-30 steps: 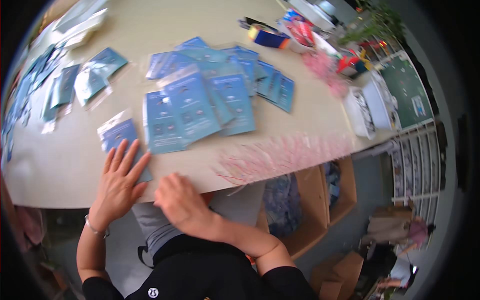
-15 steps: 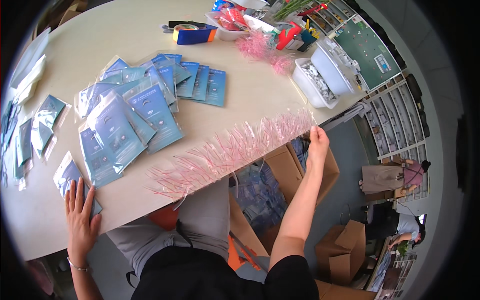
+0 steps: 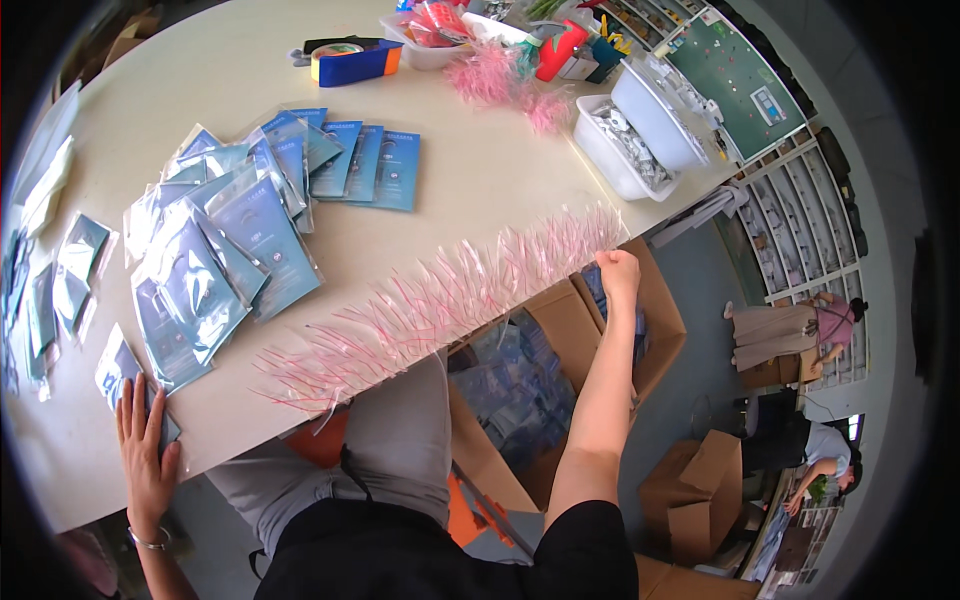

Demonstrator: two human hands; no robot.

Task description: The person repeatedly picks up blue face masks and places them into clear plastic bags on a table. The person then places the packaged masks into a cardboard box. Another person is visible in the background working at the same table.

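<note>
My left hand [image 3: 145,460] lies flat with fingers stretched out, over the lower part of a blue card packet [image 3: 116,366] in a clear sleeve. At the table's near edge, my right hand [image 3: 618,274] is closed beside the right end of a long row of thin pink and clear strands [image 3: 440,302]. Its fingertips are curled under, and what they pinch, if anything, is hidden. The strands run along the table edge between my two hands. Beyond my left hand, several sleeved blue packets [image 3: 258,240] are heaped in overlapping layers.
More packets [image 3: 80,262] lie at the far left. A blue tape dispenser [image 3: 355,66], pink shredded strands [image 3: 485,75] and a white tub [image 3: 612,150] of small metallic pieces stand at the back. Below the edge sits an open cardboard box [image 3: 555,320] of blue packets. Two people are farther off.
The head view has shifted slightly, moving the table items left in the picture. My right hand has curled from a fingertip pinch into a tighter closed shape. The left hand stays on its packet.
</note>
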